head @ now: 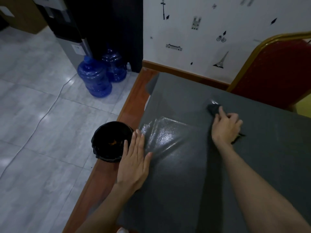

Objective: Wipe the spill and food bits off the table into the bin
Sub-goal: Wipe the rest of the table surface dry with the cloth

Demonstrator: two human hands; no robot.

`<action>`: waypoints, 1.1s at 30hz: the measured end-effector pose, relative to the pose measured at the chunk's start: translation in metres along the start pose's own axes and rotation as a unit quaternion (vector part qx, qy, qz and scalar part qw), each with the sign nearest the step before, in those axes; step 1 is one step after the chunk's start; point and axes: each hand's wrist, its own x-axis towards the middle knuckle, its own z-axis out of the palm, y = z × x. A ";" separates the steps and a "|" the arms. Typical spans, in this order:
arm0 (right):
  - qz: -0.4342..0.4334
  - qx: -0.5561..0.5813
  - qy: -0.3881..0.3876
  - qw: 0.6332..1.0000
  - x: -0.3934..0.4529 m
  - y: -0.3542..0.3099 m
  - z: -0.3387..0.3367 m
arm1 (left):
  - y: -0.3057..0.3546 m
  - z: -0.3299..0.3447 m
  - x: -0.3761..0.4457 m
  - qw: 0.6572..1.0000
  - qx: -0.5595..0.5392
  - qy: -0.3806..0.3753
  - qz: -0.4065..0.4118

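Two bare forearms reach forward from the bottom edge over a table covered with a dark grey mat. On the person's left, the left hand lies flat on the mat's near-left edge, fingers straight and together, holding nothing. Further off, the right hand has its fingers curled over a dark cloth, pressing it down near the table's far side; the cloth is bunched, so only a corner of it shows past the fingertips. Just beyond the cloth a small wet patch glistens, and a broader damp sheen spreads between the two hands. No food bits can be made out on the dark surface. On the tiled floor just beside the table's left edge stands a round black bin, with something orange inside. The cloth looks soft, light and limp, likely to fold on itself, so it is best pressed under a spread palm and dragged toward the bin. Blue water bottles stand further back, and a red chair sits behind the table.
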 end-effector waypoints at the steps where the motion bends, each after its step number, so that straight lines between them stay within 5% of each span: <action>1: 0.069 0.016 0.006 0.997 0.001 -0.012 0.002 | 0.003 -0.001 0.002 1.000 -0.008 0.005 -0.012; 2: 0.053 0.048 0.004 0.997 -0.005 -0.032 0.004 | 0.007 -0.001 0.006 0.999 -0.019 0.012 -0.029; 4: -0.162 0.124 -0.048 0.978 -0.035 -0.080 0.012 | 0.011 -0.003 0.023 0.998 -0.028 0.032 -0.047; 6: -0.437 0.104 -0.091 0.889 -0.067 -0.108 0.022 | 0.008 -0.002 0.040 0.999 -0.013 0.030 -0.031; 8: -0.510 0.071 -0.084 0.853 -0.056 -0.105 0.029 | 0.000 0.002 0.047 1.000 0.001 0.002 -0.014; 10: -0.415 0.032 -0.047 0.908 -0.019 -0.085 0.033 | -0.005 0.004 0.045 1.000 0.023 -0.007 0.003; 12: -0.192 0.015 -0.027 0.981 0.026 -0.066 0.031 | -0.006 0.005 0.041 0.999 0.043 -0.017 0.004; 14: -0.029 0.036 -0.045 0.998 0.046 -0.072 0.031 | -0.006 0.005 0.043 0.998 0.059 -0.018 0.005; 16: -0.195 0.087 -0.086 0.973 0.032 -0.101 0.040 | -0.007 0.003 0.046 0.996 0.079 -0.030 0.034; 18: -0.478 0.109 -0.146 0.859 0.000 -0.123 0.048 | -0.009 0.002 0.046 0.993 0.079 -0.044 0.078; 20: -0.585 0.081 -0.152 0.792 0.001 -0.127 0.053 | -0.009 0.000 0.048 0.993 0.048 -0.054 0.090; 22: -0.502 0.066 -0.108 0.855 0.033 -0.127 0.056 | -0.008 -0.005 0.052 0.993 0.040 -0.048 0.095; 24: -0.264 0.060 -0.077 0.960 0.063 -0.130 0.059 | -0.006 -0.012 0.064 0.992 0.052 -0.033 0.112; 25: -0.172 0.058 -0.079 0.980 0.065 -0.139 0.060 | -0.004 -0.015 0.075 0.991 0.054 -0.018 0.119; 27: -0.227 0.086 -0.097 0.965 0.048 -0.165 0.059 | 0.001 -0.018 0.105 0.992 0.030 0.003 0.119; 30: -0.494 0.048 -0.109 0.861 0.026 -0.169 0.068 | 0.004 -0.011 0.145 0.991 -0.008 -0.045 0.122; 31: -0.470 0.030 -0.108 0.876 0.040 -0.166 0.070 | 0.002 -0.005 0.151 0.990 0.000 -0.063 0.128; 33: -0.267 0.010 -0.072 0.961 0.067 -0.164 0.074 | -0.003 0.003 0.153 0.988 0.035 -0.068 0.137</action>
